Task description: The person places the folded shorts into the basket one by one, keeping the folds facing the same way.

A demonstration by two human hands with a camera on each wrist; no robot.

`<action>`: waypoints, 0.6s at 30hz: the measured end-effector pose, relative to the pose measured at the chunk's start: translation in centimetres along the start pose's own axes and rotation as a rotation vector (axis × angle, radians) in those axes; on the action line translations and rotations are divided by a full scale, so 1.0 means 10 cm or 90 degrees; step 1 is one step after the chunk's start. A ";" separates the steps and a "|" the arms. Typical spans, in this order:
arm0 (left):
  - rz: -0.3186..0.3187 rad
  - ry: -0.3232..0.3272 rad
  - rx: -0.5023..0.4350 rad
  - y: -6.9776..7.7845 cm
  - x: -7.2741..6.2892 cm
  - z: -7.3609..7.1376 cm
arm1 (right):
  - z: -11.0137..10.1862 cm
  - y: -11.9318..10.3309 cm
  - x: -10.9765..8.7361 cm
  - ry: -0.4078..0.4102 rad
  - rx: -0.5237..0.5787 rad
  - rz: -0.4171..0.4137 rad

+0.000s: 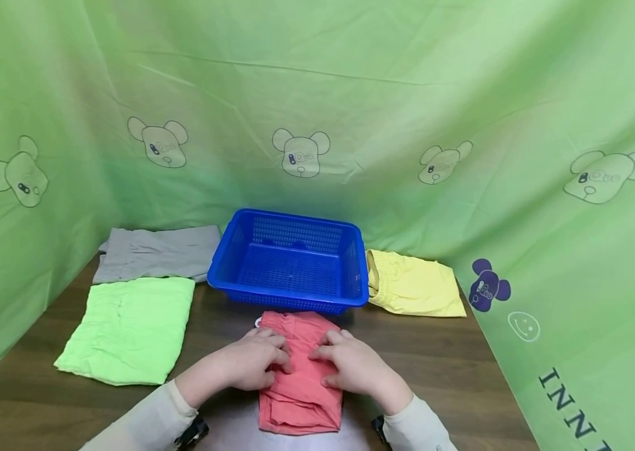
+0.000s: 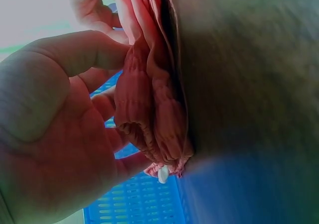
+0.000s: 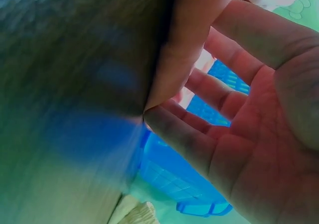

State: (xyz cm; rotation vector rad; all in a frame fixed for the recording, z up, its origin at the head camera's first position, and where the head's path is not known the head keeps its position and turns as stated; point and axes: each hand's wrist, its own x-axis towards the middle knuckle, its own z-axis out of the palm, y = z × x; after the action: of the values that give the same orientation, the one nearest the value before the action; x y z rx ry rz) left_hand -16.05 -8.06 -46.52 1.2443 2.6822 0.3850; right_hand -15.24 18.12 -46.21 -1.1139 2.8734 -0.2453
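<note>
Coral-red folded shorts lie on the table in front of the person, with a gathered elastic waistband and a white cord end at the far left corner. On their left side rests the left hand, its relaxed fingers touching the cloth; the left wrist view has the thumb against the folded layers. From the right, the right hand touches the top and side of the shorts with loosely bent, spread fingers. Just beyond the waistband stands a blue plastic basket with nothing in it.
Folded bright green shorts lie at the left, a grey folded garment behind them. Yellow folded shorts lie right of the basket. A green printed curtain encloses the wooden table at back and sides.
</note>
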 end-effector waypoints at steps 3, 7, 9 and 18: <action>-0.005 0.003 0.001 0.02 -0.01 -0.02 | 0.00 0.00 0.01 0.003 0.003 0.001; -0.013 0.009 0.010 0.01 0.00 -0.03 | 0.02 0.00 0.02 0.006 0.012 0.013; -0.015 0.011 0.015 0.00 0.01 -0.03 | 0.02 -0.01 0.03 0.009 0.013 0.015; -0.009 0.035 0.034 -0.09 0.02 0.00 | 0.05 -0.02 0.05 0.011 0.017 0.017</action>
State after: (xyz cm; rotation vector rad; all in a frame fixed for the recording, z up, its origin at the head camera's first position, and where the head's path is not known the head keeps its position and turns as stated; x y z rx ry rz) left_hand -16.88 -8.44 -46.84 1.2450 2.7637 0.3524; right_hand -15.45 17.57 -46.67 -1.0742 2.8894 -0.2928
